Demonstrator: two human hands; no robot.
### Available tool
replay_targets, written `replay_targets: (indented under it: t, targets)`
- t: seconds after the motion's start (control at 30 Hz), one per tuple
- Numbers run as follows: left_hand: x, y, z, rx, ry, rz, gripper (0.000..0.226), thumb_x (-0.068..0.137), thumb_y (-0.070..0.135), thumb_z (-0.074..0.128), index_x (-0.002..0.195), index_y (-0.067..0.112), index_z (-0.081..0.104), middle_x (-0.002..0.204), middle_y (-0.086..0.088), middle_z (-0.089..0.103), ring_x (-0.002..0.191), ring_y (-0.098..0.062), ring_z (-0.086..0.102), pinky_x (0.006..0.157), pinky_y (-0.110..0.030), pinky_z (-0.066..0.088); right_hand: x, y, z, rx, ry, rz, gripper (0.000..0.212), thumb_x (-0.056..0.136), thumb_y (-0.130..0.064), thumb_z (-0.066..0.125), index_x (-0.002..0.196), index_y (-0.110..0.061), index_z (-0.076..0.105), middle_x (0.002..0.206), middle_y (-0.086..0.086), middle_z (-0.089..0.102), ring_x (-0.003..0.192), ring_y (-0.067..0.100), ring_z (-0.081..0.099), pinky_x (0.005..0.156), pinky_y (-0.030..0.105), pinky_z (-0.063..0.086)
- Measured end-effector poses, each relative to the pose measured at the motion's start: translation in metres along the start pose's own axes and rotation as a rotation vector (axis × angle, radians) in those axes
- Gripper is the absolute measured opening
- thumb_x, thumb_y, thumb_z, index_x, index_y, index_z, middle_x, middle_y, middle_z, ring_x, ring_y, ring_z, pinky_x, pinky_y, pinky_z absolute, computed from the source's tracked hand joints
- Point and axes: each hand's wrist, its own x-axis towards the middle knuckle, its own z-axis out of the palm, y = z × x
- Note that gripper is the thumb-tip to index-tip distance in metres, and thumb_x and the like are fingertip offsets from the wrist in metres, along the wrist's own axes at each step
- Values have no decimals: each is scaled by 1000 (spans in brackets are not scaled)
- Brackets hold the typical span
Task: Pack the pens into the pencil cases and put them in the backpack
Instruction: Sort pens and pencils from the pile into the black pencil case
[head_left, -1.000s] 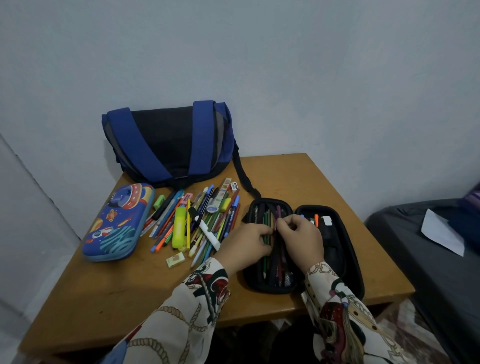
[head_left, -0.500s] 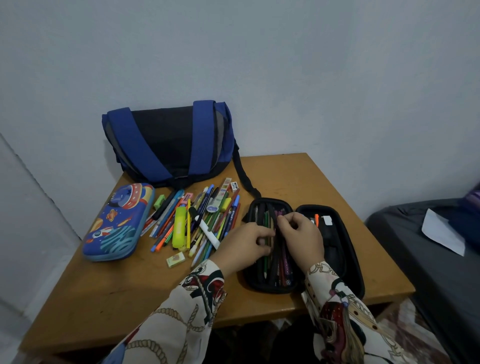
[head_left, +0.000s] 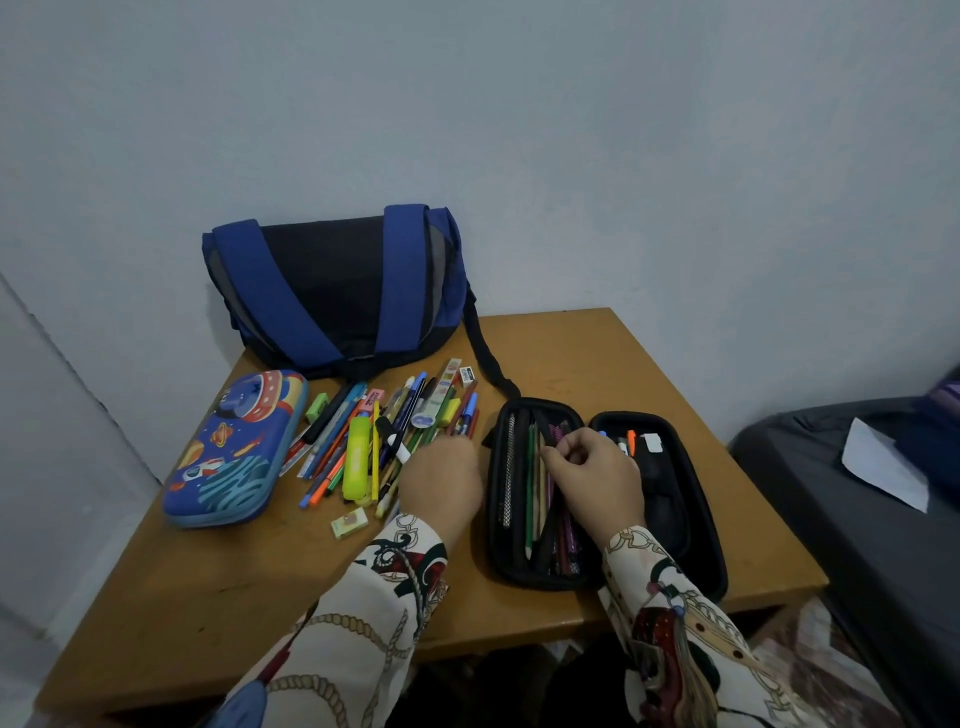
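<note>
Loose pens (head_left: 384, 441) heaped on bench (head_left: 597, 364), long axes pointing away from person. Left hand (head_left: 441, 483) at heap's right edge, nearer; finger state hidden. Right hand (head_left: 592, 467) pinches pens in open black pencil case (head_left: 519, 566), right of heap.

Long cream sleeves (head_left: 358, 623) printed with tan rope chains and red, dark green and black motifs
</note>
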Motion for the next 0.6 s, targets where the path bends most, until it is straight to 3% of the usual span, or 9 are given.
replay_targets:
  t: [0.17,0.47,0.6]
  targets:
    - [-3,2,0,63,23,16,19,97,22,51,102,10,65,99,-5,67,91,-24,66,69,-31,49,0,2,-1,36,6,10,23,86,-35,66,70,-20,60,62,-4,57,62,14,57,69,30,46]
    - [-1,1,-2,93,-4,42,19,97,18,48,97,12,66,92,-3,66,88,-24,66,66,-30,45,1,3,0,55,3,17,23,87,-34,66,71,-19,61,61,-5,55,61,12,56,64,27,40]
    - [-1,3,-8,-34,8,31,23,97,29,46,87,16,62,77,2,56,77,-22,63,62,-29,45,2,5,1,63,4,23,24,88,-35,65,71,-19,60,60,-6,54,60,12,54,64,27,40]
